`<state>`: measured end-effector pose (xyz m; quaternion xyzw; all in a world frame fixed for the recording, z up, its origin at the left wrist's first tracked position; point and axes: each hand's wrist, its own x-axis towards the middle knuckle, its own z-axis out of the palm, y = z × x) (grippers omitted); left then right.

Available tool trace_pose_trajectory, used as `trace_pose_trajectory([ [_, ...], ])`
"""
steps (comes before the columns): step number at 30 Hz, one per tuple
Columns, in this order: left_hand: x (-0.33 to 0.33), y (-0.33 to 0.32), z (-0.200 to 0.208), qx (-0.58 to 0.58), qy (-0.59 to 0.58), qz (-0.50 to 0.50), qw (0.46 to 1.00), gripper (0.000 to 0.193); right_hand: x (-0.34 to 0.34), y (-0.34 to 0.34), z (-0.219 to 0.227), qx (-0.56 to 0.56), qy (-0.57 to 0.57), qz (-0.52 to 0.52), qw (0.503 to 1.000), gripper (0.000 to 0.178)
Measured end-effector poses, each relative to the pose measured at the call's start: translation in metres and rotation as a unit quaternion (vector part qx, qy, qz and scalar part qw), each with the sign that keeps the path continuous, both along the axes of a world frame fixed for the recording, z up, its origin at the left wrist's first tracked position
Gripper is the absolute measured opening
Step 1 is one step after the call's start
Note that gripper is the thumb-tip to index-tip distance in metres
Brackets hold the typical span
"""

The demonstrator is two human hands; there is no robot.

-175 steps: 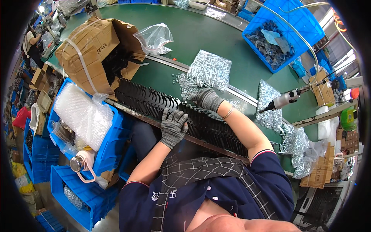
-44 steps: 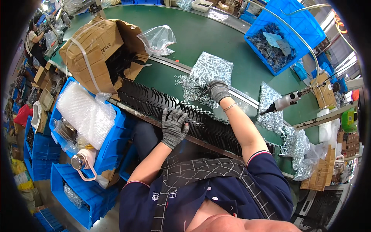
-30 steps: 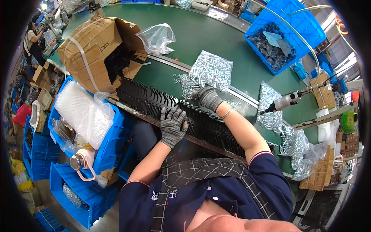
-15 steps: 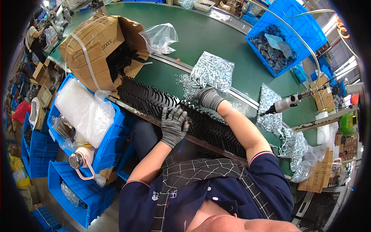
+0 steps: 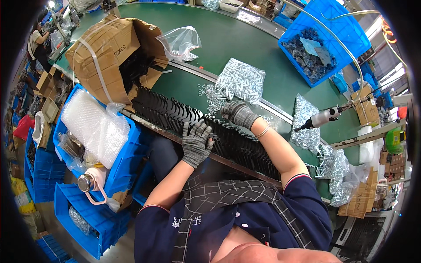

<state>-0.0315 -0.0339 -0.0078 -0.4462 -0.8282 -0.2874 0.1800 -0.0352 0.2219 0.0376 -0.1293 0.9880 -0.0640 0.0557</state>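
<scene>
A long row of curved black parts (image 5: 164, 107) lies close together along the near edge of the green table (image 5: 197, 22). My left hand (image 5: 197, 143), in a grey striped glove, rests on the row with its fingers stretched out. Over the row's far side, my gloved right hand (image 5: 240, 115) has its fingers curled closed. Whatever its fingertips hold, if anything, is too small or hidden to make out. Small shiny metal rings (image 5: 213, 97) lie loose just beyond that hand. A clear bag of silvery metal pieces (image 5: 241, 80) sits behind them.
An open cardboard box (image 5: 105, 55) with black parts lies at the left. A powered driver (image 5: 323, 118) hangs at the right above another bag of metal pieces (image 5: 302, 133). Blue crates stand at the far right (image 5: 351, 26) and lower left (image 5: 120, 171).
My right hand has shifted slightly right and toward me, its fingers still curled. My left hand stays almost in place on the black parts.
</scene>
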Motion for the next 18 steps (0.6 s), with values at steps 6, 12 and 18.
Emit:
trace_pose_trajectory([
  [6, 0.0, 0.001, 0.001, 0.001, 0.003, 0.0, 1.0, 0.041, 0.008, -0.004, 0.007, -0.032, -0.029, -0.085, 0.995, 0.017],
  [12, 0.0, 0.0, 0.003, -0.003, 0.002, 0.0, 1.0, 0.04, 0.009, -0.009, 0.021, -0.004, -0.067, -0.004, 0.998, 0.016],
  [18, 0.001, 0.001, 0.004, -0.009, 0.004, 0.006, 1.0, 0.04, 0.001, -0.013, 0.018, 0.125, -0.002, 0.125, 0.984, 0.014],
])
